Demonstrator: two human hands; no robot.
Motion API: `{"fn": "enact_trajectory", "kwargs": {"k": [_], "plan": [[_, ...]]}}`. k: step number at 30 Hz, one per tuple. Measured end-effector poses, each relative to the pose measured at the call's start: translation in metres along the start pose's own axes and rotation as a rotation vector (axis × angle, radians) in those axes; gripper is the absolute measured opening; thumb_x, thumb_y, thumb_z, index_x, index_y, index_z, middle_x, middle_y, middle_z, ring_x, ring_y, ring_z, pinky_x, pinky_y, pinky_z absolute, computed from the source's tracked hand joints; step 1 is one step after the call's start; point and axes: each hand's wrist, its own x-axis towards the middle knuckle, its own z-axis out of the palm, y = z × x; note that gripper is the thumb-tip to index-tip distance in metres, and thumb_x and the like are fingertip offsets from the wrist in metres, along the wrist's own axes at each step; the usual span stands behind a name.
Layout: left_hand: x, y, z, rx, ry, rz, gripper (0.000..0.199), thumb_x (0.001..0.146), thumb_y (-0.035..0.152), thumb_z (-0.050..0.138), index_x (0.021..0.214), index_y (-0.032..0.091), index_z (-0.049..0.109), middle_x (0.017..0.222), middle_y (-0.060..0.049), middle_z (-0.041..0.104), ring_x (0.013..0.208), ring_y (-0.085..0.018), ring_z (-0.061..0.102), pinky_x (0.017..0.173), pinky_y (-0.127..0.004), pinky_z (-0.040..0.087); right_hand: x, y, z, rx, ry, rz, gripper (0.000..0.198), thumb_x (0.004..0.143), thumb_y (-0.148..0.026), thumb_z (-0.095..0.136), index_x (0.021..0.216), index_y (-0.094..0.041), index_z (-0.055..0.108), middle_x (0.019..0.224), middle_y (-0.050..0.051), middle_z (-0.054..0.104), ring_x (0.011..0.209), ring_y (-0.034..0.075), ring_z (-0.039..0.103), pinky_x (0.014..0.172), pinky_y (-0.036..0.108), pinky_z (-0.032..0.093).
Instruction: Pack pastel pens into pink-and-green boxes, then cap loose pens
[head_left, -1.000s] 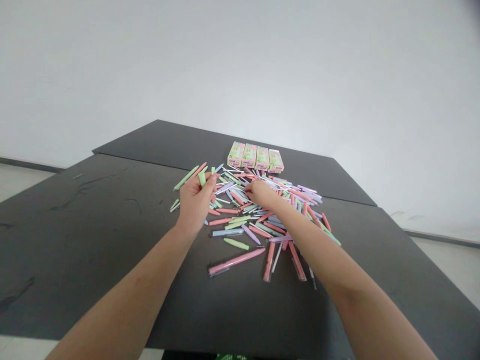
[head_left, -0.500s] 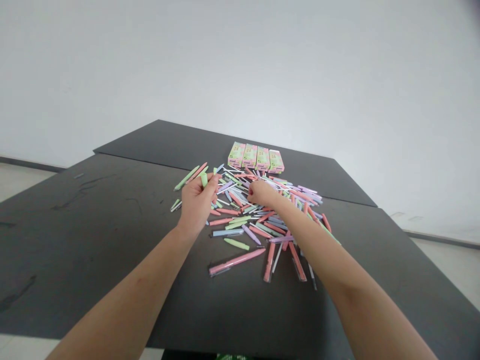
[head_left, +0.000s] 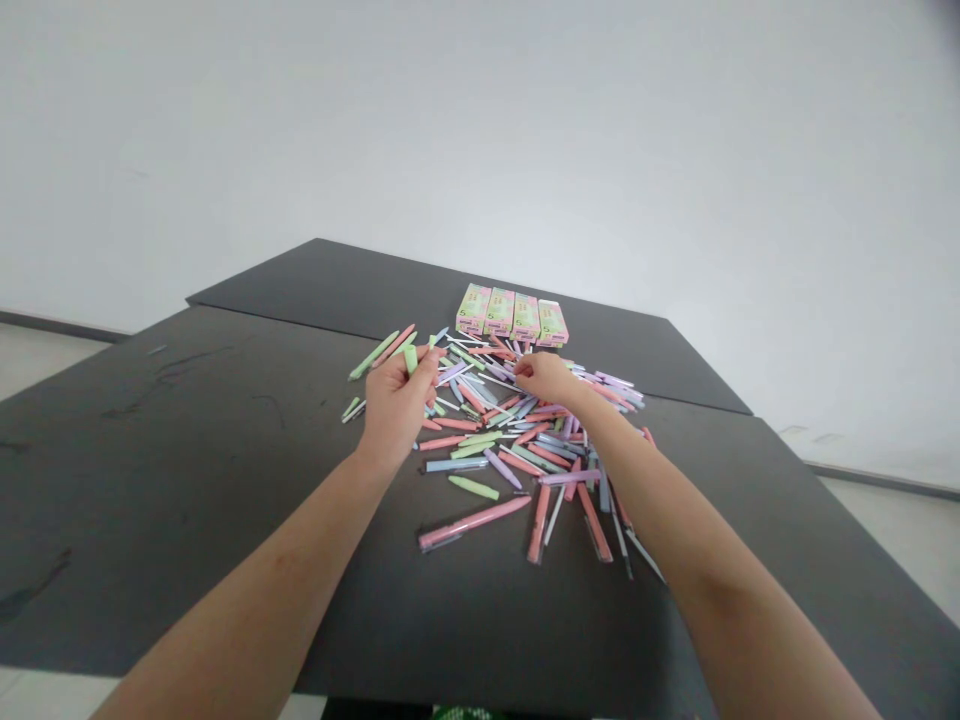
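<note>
Though blurred, right hand point(head_left: 547, 378) grip contents unclear.

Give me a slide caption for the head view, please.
Left hand holds a green pen part; right hand picks in the pen pile before four boxes.

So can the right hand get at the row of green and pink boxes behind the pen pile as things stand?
Probably yes. The right hand hovers over the pile of pastel pens, just short of the row of green and pink boxes; nothing stands between them, though its fingers pinch a thin white piece.
</note>
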Motion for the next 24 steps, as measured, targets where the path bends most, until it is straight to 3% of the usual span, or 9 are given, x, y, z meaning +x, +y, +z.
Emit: {"fn": "enact_trajectory", "kwargs": {"k": [4,7,10,12,14,17,24], "plan": [[0.000,0.002,0.001,-0.009,-0.002,-0.004,0.022,0.076,0.037,0.070,0.082,0.016,0.071,0.052,0.006,0.046,0.039,-0.004,0.032,0.040,-0.021,0.028,-0.001,-0.008,0.003,0.008,0.039,-0.064,0.025,0.081,-0.012,0.053,0.097,-0.012,0.072,0.098,0.011,0.074,0.091,0.022,0.066,0.080,0.028,0.046],[0.001,0.002,-0.001,0.002,0.017,-0.002,0.024,0.077,0.037,0.070,0.085,0.015,0.072,0.054,0.005,0.049,0.040,-0.004,0.034,0.040,-0.020,0.029,0.001,-0.032,0.009,0.031,0.087,-0.172,0.033,0.085,-0.007,0.045,0.108,-0.012,0.069,0.111,0.013,0.071,0.105,0.022,0.063,0.092,0.031,0.044],[0.003,0.002,-0.003,-0.013,0.027,0.012,0.023,0.078,0.036,0.070,0.084,0.015,0.071,0.053,0.005,0.048,0.040,-0.004,0.035,0.041,-0.020,0.031,0.007,-0.063,0.020,0.079,0.091,-0.354,0.041,0.088,-0.007,0.043,0.124,-0.017,0.061,0.126,0.008,0.065,0.116,0.017,0.058,0.099,0.026,0.040],[0.004,0.002,-0.005,-0.033,0.025,0.021,0.021,0.078,0.035,0.069,0.084,0.015,0.071,0.052,0.006,0.046,0.041,-0.004,0.034,0.041,-0.020,0.031,0.013,-0.081,0.029,0.126,0.117,-0.544,0.042,0.090,-0.007,0.041,0.128,-0.014,0.058,0.132,0.011,0.061,0.121,0.017,0.055,0.103,0.028,0.039],[0.005,0.002,-0.005,-0.046,0.030,0.021,0.021,0.078,0.035,0.070,0.083,0.015,0.071,0.052,0.006,0.047,0.040,-0.004,0.034,0.041,-0.020,0.031,0.018,-0.092,0.037,0.130,0.100,-0.644,0.042,0.090,-0.005,0.041,0.128,-0.013,0.058,0.132,0.012,0.060,0.125,0.018,0.052,0.106,0.030,0.038],[0.007,0.004,-0.006,-0.043,0.052,0.006,0.021,0.076,0.034,0.070,0.083,0.015,0.071,0.053,0.005,0.047,0.040,-0.003,0.034,0.041,-0.020,0.030,0.021,-0.093,0.044,0.114,0.090,-0.630,0.040,0.088,-0.004,0.044,0.124,-0.012,0.060,0.129,0.014,0.062,0.124,0.020,0.052,0.105,0.034,0.039],[0.013,0.008,-0.009,-0.074,0.081,0.021,0.017,0.076,0.032,0.071,0.078,0.015,0.069,0.054,0.006,0.049,0.038,-0.003,0.032,0.040,-0.020,0.031,0.005,-0.061,0.046,0.143,0.094,-0.575,0.034,0.089,-0.005,0.046,0.118,-0.009,0.063,0.120,0.014,0.066,0.115,0.020,0.057,0.102,0.031,0.041]]}}
